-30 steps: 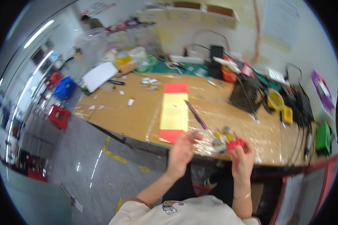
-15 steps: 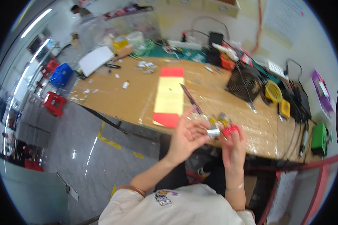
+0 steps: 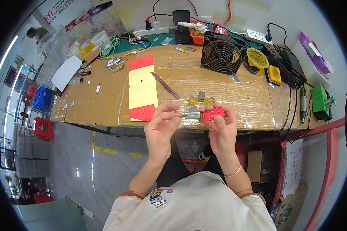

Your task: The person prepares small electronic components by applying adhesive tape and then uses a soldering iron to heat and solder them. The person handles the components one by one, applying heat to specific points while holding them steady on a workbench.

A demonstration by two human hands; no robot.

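12 o'clock from our chest: our L hand (image 3: 162, 125) & R hand (image 3: 224, 131) w/ red board (image 3: 216, 112), silver cell (image 3: 193, 114) at its 9 o'clock.
R thumb & fingers pinch the board; L fingertips meet the cell's end, can't tell if gripping. We'd best keep both pcs level, light edge pressure, no bending. Board's flat, white-dotted; cell's shiny, boxy; brown benchtop (image 3: 112, 96) looks glossy.

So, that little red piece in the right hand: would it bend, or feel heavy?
The red piece probably feels stiff: its edges look straight while the right hand pinches it. It's likely light, being so small beside the hand. Its flat look suggests sliding, not rolling.
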